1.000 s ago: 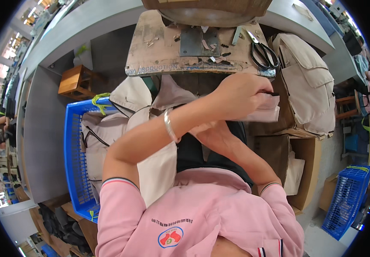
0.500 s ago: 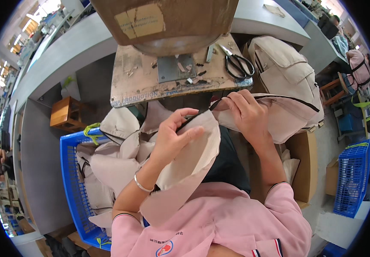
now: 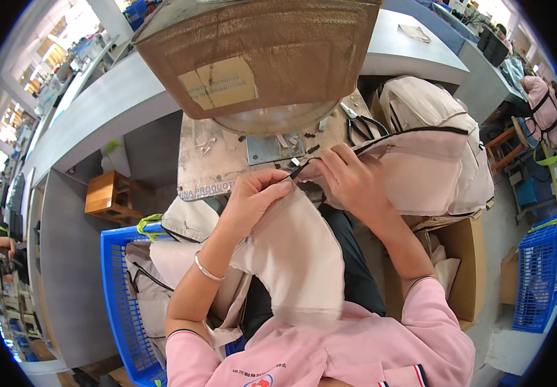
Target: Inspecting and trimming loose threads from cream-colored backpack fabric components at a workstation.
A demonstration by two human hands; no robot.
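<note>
My left hand (image 3: 259,197) pinches the black edging strip (image 3: 301,169) at the top corner of a beige fabric panel (image 3: 304,251), which hangs down over my lap. Close by on the right, my right hand (image 3: 354,180) has its fingers closed on the same strip where it runs into a second beige bag piece (image 3: 414,177). That piece, edged in black, spreads out to the right over a beige backpack (image 3: 433,106). The fingertips partly cover the spot where strip and fabric meet.
Ahead, a worn brown machine-like box (image 3: 278,64) overhangs a small worktop (image 3: 207,155) with scraps and black-handled scissors (image 3: 364,122). A blue basket (image 3: 114,290) of beige pieces stands at left, a cardboard box (image 3: 472,271) at right, a wooden stool (image 3: 107,187) at far left.
The beige panel has swung down and now lies flatter over my lap. My right hand has moved left and down, closer to my left hand. The view has tilted up slightly.
</note>
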